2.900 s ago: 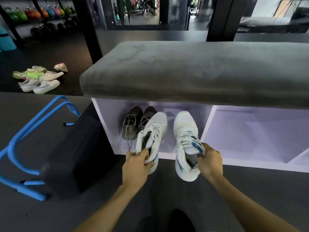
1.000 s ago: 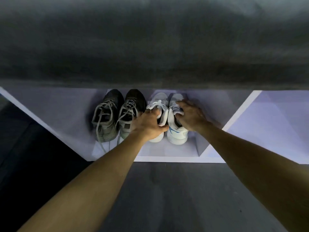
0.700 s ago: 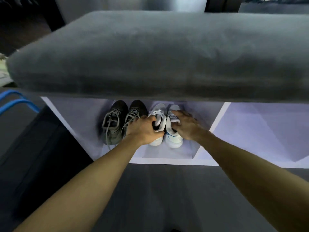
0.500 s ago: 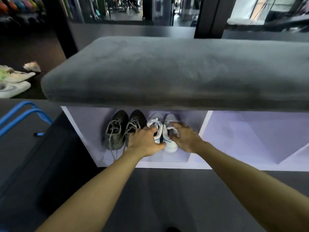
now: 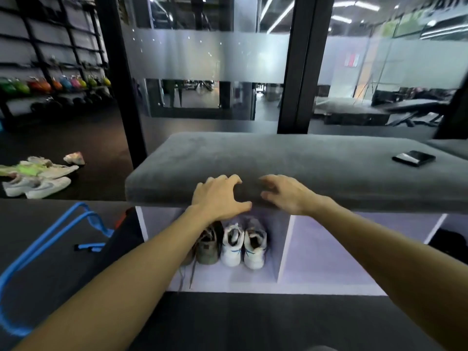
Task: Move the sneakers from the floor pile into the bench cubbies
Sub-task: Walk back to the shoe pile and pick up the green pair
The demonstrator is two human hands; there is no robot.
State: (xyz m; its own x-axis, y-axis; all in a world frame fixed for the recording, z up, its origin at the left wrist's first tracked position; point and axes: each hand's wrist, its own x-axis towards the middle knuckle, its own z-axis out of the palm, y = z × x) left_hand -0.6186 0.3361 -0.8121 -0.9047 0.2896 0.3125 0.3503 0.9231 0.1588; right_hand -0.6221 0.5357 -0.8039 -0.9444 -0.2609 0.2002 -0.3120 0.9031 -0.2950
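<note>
Both hands, left hand (image 5: 219,196) and right hand (image 5: 286,194), hover empty with fingers spread; the sneaker pile (image 5: 35,173) lies far left, nearer the left.

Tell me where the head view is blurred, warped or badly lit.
Head view: wide-angle warp bows the blue frame and bench cushion; motion blur smears the right hand, less so the left hand, and the floor pile; the cubby glows violet, white sneakers readable, dark sneakers murky; ceiling lights reflect in the glass.
</note>
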